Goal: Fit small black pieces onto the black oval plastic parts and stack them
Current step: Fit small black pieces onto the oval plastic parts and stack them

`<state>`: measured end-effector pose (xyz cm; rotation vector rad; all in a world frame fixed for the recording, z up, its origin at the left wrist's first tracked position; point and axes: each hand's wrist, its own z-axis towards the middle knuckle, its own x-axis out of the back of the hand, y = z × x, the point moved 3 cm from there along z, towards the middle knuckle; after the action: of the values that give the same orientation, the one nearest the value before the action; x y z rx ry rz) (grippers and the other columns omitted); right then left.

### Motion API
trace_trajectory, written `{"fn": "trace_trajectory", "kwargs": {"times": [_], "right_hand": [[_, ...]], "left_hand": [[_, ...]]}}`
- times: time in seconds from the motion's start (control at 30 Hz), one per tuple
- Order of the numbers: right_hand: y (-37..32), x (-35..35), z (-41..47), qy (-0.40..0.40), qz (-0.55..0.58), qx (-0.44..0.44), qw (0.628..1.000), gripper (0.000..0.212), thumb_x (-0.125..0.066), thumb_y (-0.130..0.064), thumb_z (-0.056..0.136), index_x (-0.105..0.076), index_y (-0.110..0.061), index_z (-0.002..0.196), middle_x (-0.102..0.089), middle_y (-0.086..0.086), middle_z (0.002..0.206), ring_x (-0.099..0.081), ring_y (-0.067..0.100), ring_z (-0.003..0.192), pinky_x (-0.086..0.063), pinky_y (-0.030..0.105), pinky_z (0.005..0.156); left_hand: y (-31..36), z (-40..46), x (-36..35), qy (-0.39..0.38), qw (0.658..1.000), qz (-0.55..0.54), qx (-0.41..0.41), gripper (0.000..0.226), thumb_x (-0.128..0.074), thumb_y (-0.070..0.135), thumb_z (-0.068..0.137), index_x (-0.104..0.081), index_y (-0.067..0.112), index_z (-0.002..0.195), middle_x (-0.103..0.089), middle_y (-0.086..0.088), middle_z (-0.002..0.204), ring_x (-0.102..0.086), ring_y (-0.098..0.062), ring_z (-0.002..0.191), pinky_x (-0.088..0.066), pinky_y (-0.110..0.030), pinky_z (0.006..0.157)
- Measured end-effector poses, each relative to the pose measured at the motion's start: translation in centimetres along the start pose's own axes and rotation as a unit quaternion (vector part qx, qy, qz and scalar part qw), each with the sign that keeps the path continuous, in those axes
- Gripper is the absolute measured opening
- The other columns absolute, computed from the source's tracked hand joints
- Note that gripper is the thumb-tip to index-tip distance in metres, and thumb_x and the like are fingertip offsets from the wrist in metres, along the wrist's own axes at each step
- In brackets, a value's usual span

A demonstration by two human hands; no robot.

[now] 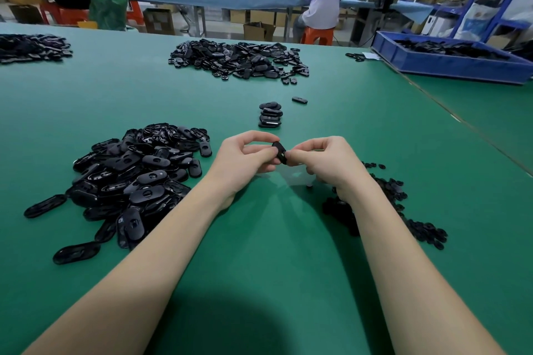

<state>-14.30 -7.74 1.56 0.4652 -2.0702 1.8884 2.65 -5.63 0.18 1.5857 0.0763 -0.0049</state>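
My left hand [245, 158] and my right hand [326, 161] meet above the green table, and both pinch one black oval part [279, 151] between thumbs and fingertips. Whether a small piece sits under my right fingertips I cannot tell. A heap of black oval parts [135, 176] lies to the left of my left forearm. A pile of small black pieces [403, 210] spreads beside and under my right wrist. Just beyond my hands stands a short stack of oval parts [270, 116].
A single oval part [299, 100] lies past the stack. A larger heap of parts [239, 59] sits farther back, another heap [31, 47] at the far left. A blue bin [450, 62] full of parts stands at the right. People sit at benches behind.
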Motion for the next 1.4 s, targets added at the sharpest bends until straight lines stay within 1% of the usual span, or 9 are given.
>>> {"fn": "trace_trajectory", "kwargs": {"times": [0.1, 0.2, 0.5, 0.6, 0.73, 0.9, 1.07, 1.23, 1.4], "right_hand": [[-0.1, -0.16, -0.05, -0.003, 0.01, 0.007, 1.0, 0.013, -0.084, -0.03, 0.08, -0.075, -0.022, 0.074, -0.069, -0.013, 0.065, -0.046, -0.001, 0.045, -0.034, 0.012, 0.042], [-0.08, -0.23, -0.07, -0.005, -0.005, 0.007, 1.0, 0.012, -0.082, -0.03, 0.081, -0.075, -0.022, 0.076, -0.064, -0.014, 0.061, -0.048, 0.0, 0.046, -0.036, 0.014, 0.043], [-0.01, -0.31, -0.17, -0.017, -0.008, 0.0, 1.0, 0.008, -0.078, -0.022, 0.084, -0.075, -0.018, 0.077, -0.078, 0.004, 0.085, -0.052, 0.003, 0.048, -0.037, 0.013, 0.04], [0.06, -0.37, -0.28, -0.008, 0.003, -0.005, 1.0, 0.007, -0.08, -0.021, 0.082, -0.078, -0.016, 0.078, -0.071, -0.005, 0.069, -0.047, 0.01, 0.054, -0.036, 0.015, 0.041], [0.05, -0.42, -0.42, -0.023, 0.053, -0.021, 0.998, 0.009, -0.081, -0.019, 0.084, -0.08, -0.011, 0.089, -0.072, -0.002, 0.075, -0.044, 0.008, 0.053, -0.034, 0.013, 0.041], [0.11, -0.55, -0.46, -0.012, 0.054, -0.015, 0.998, 0.008, -0.081, -0.021, 0.084, -0.078, -0.018, 0.077, -0.07, -0.005, 0.067, -0.042, 0.009, 0.054, -0.033, 0.016, 0.044], [0.07, -0.49, -0.23, 0.012, 0.012, 0.002, 1.0, 0.016, -0.086, -0.032, 0.077, -0.076, -0.021, 0.083, -0.079, -0.002, 0.083, -0.047, 0.008, 0.056, -0.037, 0.026, 0.057], [-0.03, 0.24, -0.19, -0.014, 0.047, 0.019, 0.999, 0.023, -0.088, -0.047, 0.073, -0.076, -0.028, 0.078, -0.07, -0.008, 0.078, -0.045, -0.001, 0.044, -0.036, 0.013, 0.046], [0.32, 0.24, -0.28, -0.049, 0.042, 0.026, 0.998, 0.02, -0.088, -0.041, 0.076, -0.076, -0.026, 0.073, -0.063, -0.008, 0.07, -0.042, 0.001, 0.045, -0.032, 0.009, 0.042]], "left_hand": [[-0.04, -0.09, -0.03, -0.003, 1.0, -0.005, 0.005, 0.016, -0.066, 0.0, 0.093, -0.071, 0.008, 0.106, -0.078, -0.014, 0.096, -0.072, -0.014, 0.077, -0.056, -0.018, 0.068], [-0.13, -0.12, -0.08, -0.005, 1.0, -0.005, 0.005, 0.016, -0.066, 0.0, 0.093, -0.071, 0.009, 0.105, -0.078, -0.012, 0.094, -0.073, -0.014, 0.076, -0.057, -0.019, 0.069], [-0.18, -0.15, 0.0, -0.005, 1.0, -0.019, 0.006, 0.016, -0.066, -0.003, 0.092, -0.07, 0.011, 0.097, -0.078, -0.003, 0.086, -0.073, -0.015, 0.07, -0.06, -0.021, 0.072], [-0.22, -0.2, -0.07, -0.012, 1.0, -0.004, 0.004, 0.016, -0.067, -0.003, 0.091, -0.07, 0.012, 0.096, -0.078, -0.001, 0.084, -0.071, -0.014, 0.066, -0.059, -0.02, 0.072], [-0.19, -0.1, 0.13, -0.015, 1.0, 0.009, -0.002, 0.015, -0.068, -0.002, 0.09, -0.071, 0.011, 0.097, -0.078, -0.003, 0.086, -0.072, -0.016, 0.071, -0.059, -0.022, 0.077], [-0.37, -0.05, 0.07, -0.011, 1.0, 0.005, -0.001, 0.014, -0.069, -0.003, 0.089, -0.069, 0.008, 0.098, -0.078, -0.007, 0.089, -0.073, -0.017, 0.072, -0.06, -0.023, 0.077], [-0.35, -0.2, 0.08, -0.008, 1.0, -0.026, 0.009, 0.015, -0.067, -0.007, 0.089, -0.068, 0.007, 0.097, -0.078, -0.009, 0.088, -0.073, -0.017, 0.073, -0.06, -0.022, 0.078], [0.02, -0.11, 0.14, -0.03, 0.983, -0.169, 0.058, 0.017, -0.06, -0.01, 0.092, -0.063, 0.004, 0.1, -0.077, -0.014, 0.091, -0.075, -0.021, 0.08, -0.058, -0.02, 0.075], [-0.03, -0.28, 0.16, -0.042, 0.992, -0.097, 0.072, 0.018, -0.063, -0.008, 0.091, -0.059, 0.009, 0.094, -0.074, -0.013, 0.085, -0.072, -0.017, 0.077, -0.056, -0.019, 0.065]]}}
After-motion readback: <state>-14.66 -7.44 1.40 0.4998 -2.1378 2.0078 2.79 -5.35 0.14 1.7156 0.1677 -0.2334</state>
